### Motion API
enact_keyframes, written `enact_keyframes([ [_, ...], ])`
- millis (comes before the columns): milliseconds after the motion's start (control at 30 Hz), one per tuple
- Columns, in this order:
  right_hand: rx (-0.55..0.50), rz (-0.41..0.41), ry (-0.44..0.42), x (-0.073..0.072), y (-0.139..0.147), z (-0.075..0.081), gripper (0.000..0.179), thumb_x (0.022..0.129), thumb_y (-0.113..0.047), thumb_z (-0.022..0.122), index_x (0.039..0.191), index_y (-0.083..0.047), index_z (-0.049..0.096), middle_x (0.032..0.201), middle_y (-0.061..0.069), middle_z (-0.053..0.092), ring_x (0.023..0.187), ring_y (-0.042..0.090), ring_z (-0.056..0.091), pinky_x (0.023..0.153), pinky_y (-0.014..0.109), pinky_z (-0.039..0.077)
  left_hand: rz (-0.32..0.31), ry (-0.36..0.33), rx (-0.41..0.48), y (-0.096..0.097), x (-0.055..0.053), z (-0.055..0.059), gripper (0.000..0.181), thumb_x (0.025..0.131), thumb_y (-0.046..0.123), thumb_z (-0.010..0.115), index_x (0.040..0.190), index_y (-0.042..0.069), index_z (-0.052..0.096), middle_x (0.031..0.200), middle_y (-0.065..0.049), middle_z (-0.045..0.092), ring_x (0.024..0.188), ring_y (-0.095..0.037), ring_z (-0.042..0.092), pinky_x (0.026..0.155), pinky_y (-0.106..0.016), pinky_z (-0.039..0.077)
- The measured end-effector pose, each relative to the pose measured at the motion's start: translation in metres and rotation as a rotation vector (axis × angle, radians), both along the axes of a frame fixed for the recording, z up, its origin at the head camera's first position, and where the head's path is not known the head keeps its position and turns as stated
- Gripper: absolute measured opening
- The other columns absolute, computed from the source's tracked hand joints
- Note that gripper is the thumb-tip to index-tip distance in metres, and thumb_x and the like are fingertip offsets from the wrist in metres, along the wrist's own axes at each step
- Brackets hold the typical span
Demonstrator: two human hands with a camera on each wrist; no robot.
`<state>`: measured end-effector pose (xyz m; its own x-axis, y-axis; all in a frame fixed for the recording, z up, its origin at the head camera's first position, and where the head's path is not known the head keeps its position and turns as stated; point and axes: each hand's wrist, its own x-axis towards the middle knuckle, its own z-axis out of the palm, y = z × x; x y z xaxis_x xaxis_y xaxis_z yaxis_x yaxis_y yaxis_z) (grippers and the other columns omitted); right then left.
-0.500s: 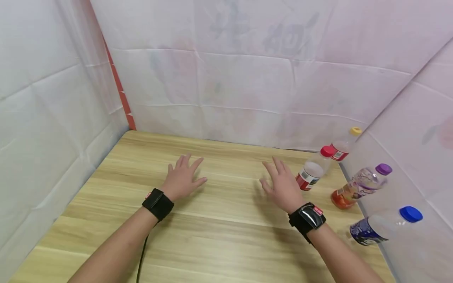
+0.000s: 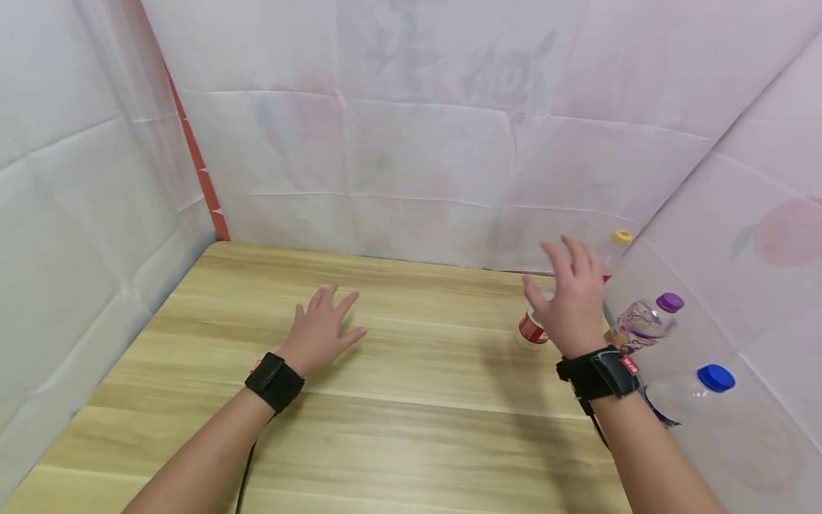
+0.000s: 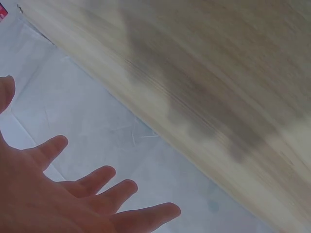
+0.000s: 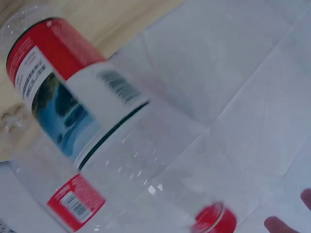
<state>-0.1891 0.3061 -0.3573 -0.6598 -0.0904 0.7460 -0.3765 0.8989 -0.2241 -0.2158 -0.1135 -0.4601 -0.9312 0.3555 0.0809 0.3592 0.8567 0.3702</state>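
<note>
My right hand [image 2: 571,303] is raised, fingers spread, in front of a clear plastic bottle [image 2: 533,330] with a red-and-white label, hiding its top in the head view. In the right wrist view this bottle [image 4: 112,92] stands large with its red cap, and two fingertips [image 4: 278,225] show apart from the cap. Nothing is in that hand. My left hand [image 2: 317,332] hovers over the left-middle of the table with fingers spread and holds nothing. The left wrist view shows its palm and fingers [image 3: 97,182] above the table edge.
Behind the right hand stands a yellow-capped bottle [image 2: 621,238], partly hidden. A purple-capped bottle [image 2: 645,323] and a blue-capped bottle [image 2: 683,400] line the right side. White sheets [image 2: 424,157] wall in the wooden table [image 2: 411,442]. A thin cable runs from the left wristband [image 2: 275,382].
My right hand has lifted and moved right, now overlapping the red-capped bottle. The head view has shifted a little to the right. My left hand keeps nearly the same pose.
</note>
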Motion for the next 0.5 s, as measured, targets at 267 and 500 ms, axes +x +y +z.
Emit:
enact_keyframes([
  [267,-0.309,-0.096,-0.128,0.005,0.020,-0.013,0.099,0.086,-0.022,0.087,0.165,-0.017,0.027,0.165,0.019,0.033,0.152,0.038,0.030,0.126,0.059,0.025,0.013,0.037,0.017,-0.007,0.004,-0.004,0.078,0.101,0.060,0.060,0.165,0.026,0.033,0.170,-0.023,0.024,0.157,-0.050,0.020,0.112,-0.085,0.019],
  [500,-0.610,-0.138,-0.402,0.008,0.031,-0.039,0.114,0.089,-0.035,0.083,0.169,-0.030,0.003,0.169,0.020,0.027,0.153,0.041,0.031,0.121,0.067,0.030,0.008,0.033,0.026,-0.009,0.011,-0.002,0.079,0.101,0.061,0.058,0.166,0.026,0.031,0.169,-0.024,0.025,0.157,-0.050,0.020,0.112,-0.085,0.021],
])
